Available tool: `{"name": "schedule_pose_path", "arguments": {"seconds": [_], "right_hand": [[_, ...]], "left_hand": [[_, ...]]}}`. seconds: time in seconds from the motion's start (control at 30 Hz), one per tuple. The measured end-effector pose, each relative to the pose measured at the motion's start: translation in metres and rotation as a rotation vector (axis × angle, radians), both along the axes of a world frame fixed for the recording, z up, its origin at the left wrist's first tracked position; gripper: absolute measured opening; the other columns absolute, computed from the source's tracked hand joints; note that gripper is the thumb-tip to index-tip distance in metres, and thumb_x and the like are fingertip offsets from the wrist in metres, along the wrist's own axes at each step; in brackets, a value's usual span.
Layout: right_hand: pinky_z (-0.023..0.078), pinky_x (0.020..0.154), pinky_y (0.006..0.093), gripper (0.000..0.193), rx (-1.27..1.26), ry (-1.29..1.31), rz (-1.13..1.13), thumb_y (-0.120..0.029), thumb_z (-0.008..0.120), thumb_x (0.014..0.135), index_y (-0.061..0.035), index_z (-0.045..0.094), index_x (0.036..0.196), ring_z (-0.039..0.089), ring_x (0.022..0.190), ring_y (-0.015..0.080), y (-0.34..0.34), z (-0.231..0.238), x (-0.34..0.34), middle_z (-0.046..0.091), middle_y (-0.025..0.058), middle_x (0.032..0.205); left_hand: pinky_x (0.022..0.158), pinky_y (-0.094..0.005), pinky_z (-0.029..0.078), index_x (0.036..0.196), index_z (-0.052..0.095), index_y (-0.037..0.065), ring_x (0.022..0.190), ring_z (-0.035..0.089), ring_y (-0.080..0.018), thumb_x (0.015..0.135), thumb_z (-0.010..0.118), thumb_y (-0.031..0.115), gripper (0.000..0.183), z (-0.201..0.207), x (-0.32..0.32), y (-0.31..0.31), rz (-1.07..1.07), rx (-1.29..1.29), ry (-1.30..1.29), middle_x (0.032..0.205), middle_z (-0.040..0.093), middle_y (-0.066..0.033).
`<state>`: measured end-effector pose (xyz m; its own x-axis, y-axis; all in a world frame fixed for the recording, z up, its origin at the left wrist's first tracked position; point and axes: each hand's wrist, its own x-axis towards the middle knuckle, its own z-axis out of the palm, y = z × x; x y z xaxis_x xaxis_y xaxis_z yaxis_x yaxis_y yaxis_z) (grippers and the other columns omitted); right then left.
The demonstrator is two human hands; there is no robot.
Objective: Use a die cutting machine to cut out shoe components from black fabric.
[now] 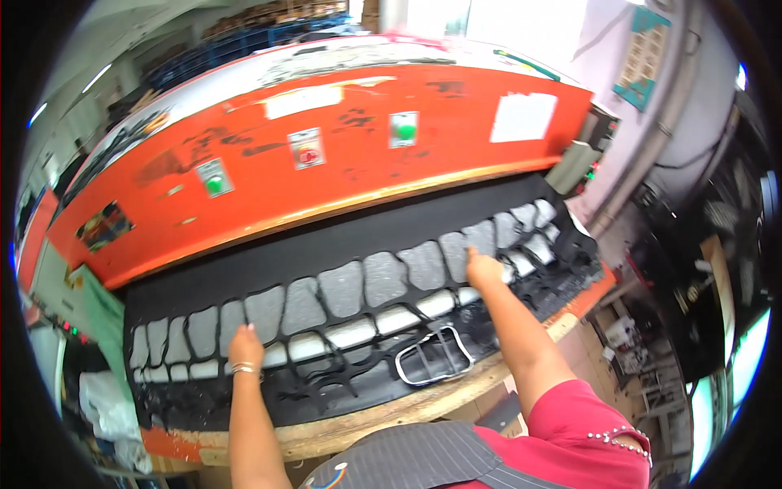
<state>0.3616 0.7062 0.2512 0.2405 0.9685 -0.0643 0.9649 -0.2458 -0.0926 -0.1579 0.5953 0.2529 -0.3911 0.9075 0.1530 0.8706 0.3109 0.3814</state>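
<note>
Before me lies a long black sheet (366,208) with a row of grey cut-out pieces (343,289) framed by narrow black strips, and white-faced pieces (352,333) along their near side. My left hand (246,349), with bracelets at the wrist, is closed at the row's left part, over the edge of a grey piece. My right hand (485,270) is closed farther right, one finger or thumb touching the grey row. What either hand pinches is hidden. A metal cutting die (434,356) with a rounded frame and crossbars rests on the sheet's near edge, between my forearms.
Behind the sheet stands an orange machine beam (269,171) with a red button (308,156) and green buttons (405,131). The bed ends in a wooden front edge (391,413). White plastic bags (106,407) hang at the left. At the right is a dark cluttered area (652,326).
</note>
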Motion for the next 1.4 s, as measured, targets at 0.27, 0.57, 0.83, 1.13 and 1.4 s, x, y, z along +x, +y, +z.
{"name": "schedule_pose_path", "arguments": {"seconds": [0.27, 0.57, 0.83, 1.13, 1.4], "right_hand": [[0.052, 0.074, 0.0495, 0.033, 0.054, 0.066, 0.188, -0.019, 0.039, 0.093, -0.0053, 0.055, 0.118, 0.067, 0.085, 0.0384, -0.036, -0.002, 0.02, 0.068, 0.0233, 0.089], [0.052, 0.067, 0.0496, 0.042, -0.083, 0.12, 0.266, -0.014, 0.039, 0.089, -0.0013, 0.046, 0.128, 0.067, 0.078, 0.0376, -0.118, 0.01, 0.017, 0.069, 0.0186, 0.084], [0.049, 0.088, 0.0443, 0.039, -0.024, 0.516, 0.389, -0.024, 0.063, 0.086, -0.008, 0.06, 0.122, 0.063, 0.1, 0.035, -0.152, 0.024, 0.076, 0.064, 0.0206, 0.108], [0.045, 0.092, 0.0466, 0.061, 0.233, -0.01, -0.14, -0.042, 0.065, 0.083, 0.0092, 0.057, 0.115, 0.059, 0.103, 0.0432, 0.006, -0.012, 0.269, 0.062, 0.0305, 0.107], [0.048, 0.064, 0.0295, 0.039, 0.124, 0.888, -0.524, -0.032, 0.07, 0.078, -0.0028, 0.063, 0.102, 0.058, 0.068, 0.0171, 0.022, -0.029, 0.297, 0.066, 0.0096, 0.091]], "left_hand": [[0.069, -0.0537, 0.043, 0.083, 0.054, -0.001, 0.08, 0.056, -0.0492, 0.094, 0.045, 0.021, 0.026, -0.009, -0.01, -0.015, -0.037, 0.091, 0.031, 0.081, 0.06, -0.0281], [0.06, -0.0509, 0.038, 0.079, 0.046, -0.001, 0.067, 0.051, -0.0466, 0.097, 0.046, 0.022, 0.029, 0.03, 0.045, -0.11, -0.032, 0.004, 0.001, 0.069, 0.053, -0.0236], [0.077, -0.0487, 0.044, 0.099, 0.055, -0.004, 0.091, 0.055, -0.0455, 0.09, 0.06, 0.022, 0.028, 0.004, 0.064, -0.185, 0.004, -0.024, -0.174, 0.095, 0.058, -0.0265], [0.086, -0.0393, 0.049, 0.111, 0.06, 0.002, 0.096, 0.06, -0.0311, 0.082, 0.069, 0.021, 0.036, 0.004, 0.04, -0.096, 0.328, 0.326, -0.351, 0.107, 0.06, -0.0188], [0.084, -0.0412, 0.048, 0.106, 0.058, -0.014, 0.096, 0.064, -0.038, 0.079, 0.058, 0.015, 0.039, -0.014, 0.021, -0.09, 0.709, 0.275, -0.915, 0.102, 0.064, -0.0296]]}}
